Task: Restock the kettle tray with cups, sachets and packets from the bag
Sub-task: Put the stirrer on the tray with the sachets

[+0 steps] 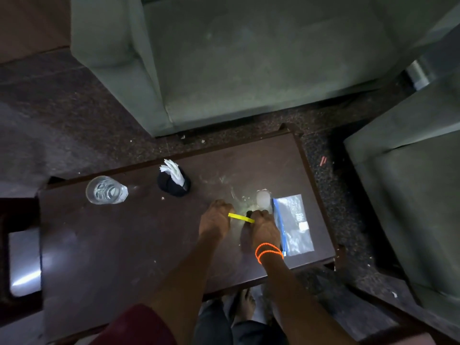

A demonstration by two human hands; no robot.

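Observation:
A thin yellow sachet [240, 217] is held level between my two hands above the dark wooden table [124, 245]. My left hand [216, 219] pinches its left end and my right hand [263, 229], with orange bands at the wrist, pinches its right end along with something small and dark. A clear zip bag [293, 225] with a blue seal lies flat just right of my right hand. A small pale cup [263, 198] stands just beyond my hands, beside the bag. A dark holder [174, 184] with white packets sticking out stands further left.
A drinking glass [106, 190] stands near the table's far left corner. A grey-green armchair [249, 58] faces the table's far side and another [410, 195] sits to the right. Dark carpet lies between them. A shiny object [25, 265] sits left of the table.

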